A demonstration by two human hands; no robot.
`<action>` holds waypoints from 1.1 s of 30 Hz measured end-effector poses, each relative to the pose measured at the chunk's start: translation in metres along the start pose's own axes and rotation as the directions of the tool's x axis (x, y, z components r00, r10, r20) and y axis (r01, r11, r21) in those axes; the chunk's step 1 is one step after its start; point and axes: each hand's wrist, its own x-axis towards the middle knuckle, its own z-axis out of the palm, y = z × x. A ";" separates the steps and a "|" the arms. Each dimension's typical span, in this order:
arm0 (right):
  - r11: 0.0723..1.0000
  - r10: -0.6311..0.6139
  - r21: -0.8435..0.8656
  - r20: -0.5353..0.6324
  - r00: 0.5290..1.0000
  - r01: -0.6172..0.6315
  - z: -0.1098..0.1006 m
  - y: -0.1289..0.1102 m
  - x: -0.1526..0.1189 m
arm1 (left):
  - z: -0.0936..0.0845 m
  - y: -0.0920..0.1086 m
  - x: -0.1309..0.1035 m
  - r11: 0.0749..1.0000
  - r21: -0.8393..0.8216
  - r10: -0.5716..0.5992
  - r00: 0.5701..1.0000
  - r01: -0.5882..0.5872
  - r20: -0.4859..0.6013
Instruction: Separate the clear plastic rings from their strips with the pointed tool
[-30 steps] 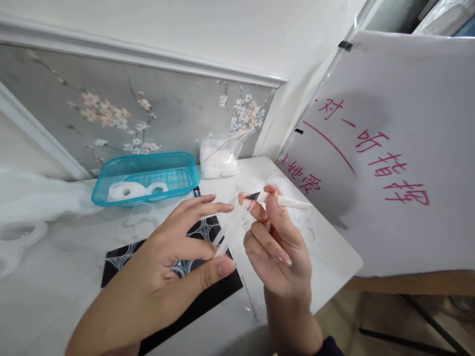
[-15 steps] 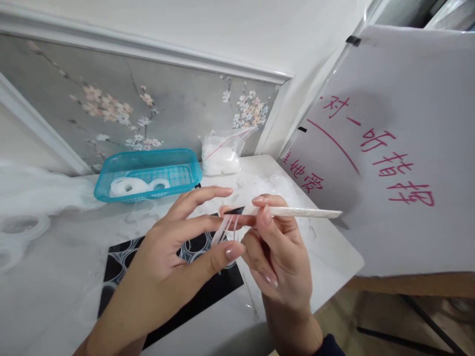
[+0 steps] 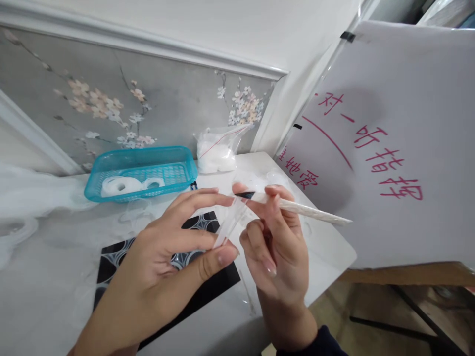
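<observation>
My left hand (image 3: 166,257) pinches a translucent white strip (image 3: 230,220) between thumb and fingers, above a black patterned mat (image 3: 218,287). The strip slants up to the right, toward the dark tip of a slim whitish tool (image 3: 309,210). My right hand (image 3: 280,242) grips this tool between thumb and fingers, its pale end pointing right. The right index fingertip is beside the dark tip, close to the strip's upper end. Where the strip meets the tip is too small to make out.
A blue basket (image 3: 166,174) with white rings (image 3: 120,185) stands at the back left, beside a clear bag (image 3: 217,153) of white material. On the right stands a large white board (image 3: 408,113) with red writing.
The strands between my hands now look like a tauter, straighter strip. The tool has tilted, its pale end lower, and its dark tip has moved up and right. The view has shifted slightly.
</observation>
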 end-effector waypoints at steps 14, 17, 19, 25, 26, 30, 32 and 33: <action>0.998 -0.042 -0.054 -0.021 0.999 0.041 -0.005 -0.006 0.003 | -0.004 -0.003 0.000 1.000 -0.024 -0.014 0.998 0.012 -0.061; 0.996 -0.036 -0.085 -0.036 0.999 0.032 -0.006 -0.007 0.004 | -0.006 -0.003 0.000 1.000 0.001 0.004 1.000 -0.004 -0.028; 0.997 -0.033 -0.067 -0.037 0.999 0.031 -0.005 -0.007 0.005 | -0.007 -0.002 0.001 1.000 -0.002 0.014 0.999 -0.014 -0.037; 0.994 -0.061 -0.099 -0.055 0.997 0.055 -0.006 0.000 0.006 | -0.005 0.005 -0.001 0.992 -0.036 0.119 0.989 -0.122 -0.084; 0.993 -0.067 -0.101 -0.049 0.997 0.062 -0.006 0.003 0.007 | -0.005 0.006 -0.002 0.989 -0.054 0.130 0.988 -0.135 -0.084; 0.996 -0.029 -0.087 0.035 0.999 0.032 -0.005 0.016 0.008 | -0.004 0.012 -0.006 0.979 -0.169 0.095 0.989 -0.114 -0.116; 0.995 0.011 -0.098 0.076 0.997 -0.003 -0.004 0.021 0.008 | -0.005 0.014 -0.011 0.979 -0.172 0.094 0.989 -0.112 -0.112; 0.994 0.023 -0.111 0.084 0.996 -0.014 -0.003 0.023 0.008 | -0.006 0.014 -0.013 0.984 -0.141 0.097 0.989 -0.112 -0.107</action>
